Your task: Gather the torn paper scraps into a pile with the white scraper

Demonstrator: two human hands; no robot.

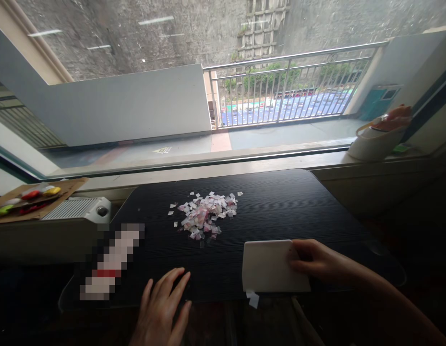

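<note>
Right hand (pixel 316 262) grips a white card (pixel 271 266) flat on the black counter (pixel 280 206); left hand (pixel 163 307) rests open, empty. Paper scraps (pixel 206 216) piled beyond, probably pink-white.

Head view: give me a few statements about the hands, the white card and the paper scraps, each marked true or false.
1. The right hand grips the white card by its right edge. True.
2. The left hand holds the card. False: it lies flat on the black table, holding nothing.
3. The paper scraps sit in a pile beyond both hands. True.
4. The card covers the pile. False: it lies apart, nearer the person.
5. The white bag stands on the table. False: it sits on the window ledge.
</note>
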